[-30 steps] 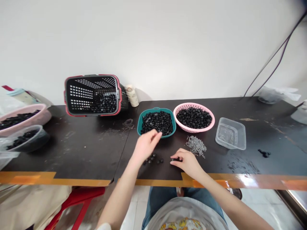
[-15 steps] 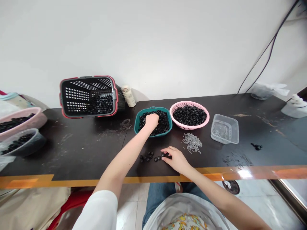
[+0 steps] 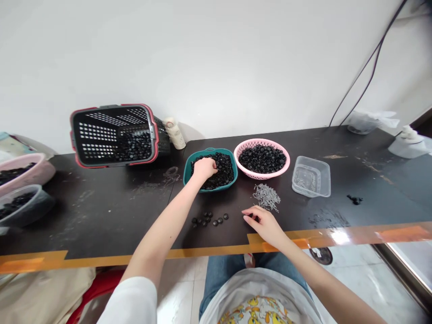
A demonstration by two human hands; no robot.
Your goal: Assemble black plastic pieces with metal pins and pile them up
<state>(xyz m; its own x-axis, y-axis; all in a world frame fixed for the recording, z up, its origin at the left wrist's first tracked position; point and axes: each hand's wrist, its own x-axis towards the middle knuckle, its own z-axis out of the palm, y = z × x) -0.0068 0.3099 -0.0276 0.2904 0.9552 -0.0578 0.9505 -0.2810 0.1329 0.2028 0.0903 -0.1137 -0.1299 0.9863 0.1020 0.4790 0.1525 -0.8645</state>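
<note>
My left hand (image 3: 204, 168) reaches into the teal basket (image 3: 185, 175), its fingers pinched together over small round black caps (image 3: 225, 170). What the fingertips hold cannot be made out among the caps. Lower down, my right hand (image 3: 261, 221) rests at the table, thumb and forefinger a little apart. The gap under its curled fingers is dark, and no piece shows clearly there. Left of it, three black caps (image 3: 220, 220) lie in a slanting row, beside a loose cluster of several more caps (image 3: 204, 223). A pile of thin grey pins (image 3: 266, 197) lies just beyond my right hand.
A pink basket (image 3: 238, 164) of black parts stands right of the teal one. A clear tub (image 3: 320, 180) with some pins is further right. A tipped black basket (image 3: 97, 130), a white bottle (image 3: 175, 135) and a pink bowl (image 3: 40, 168) stand left. Tape covers the table edge (image 3: 209, 251).
My right hand has drawn away to the right from the row, leaving the third cap on the table. My left hand stays in the teal basket. The view has shifted slightly.
</note>
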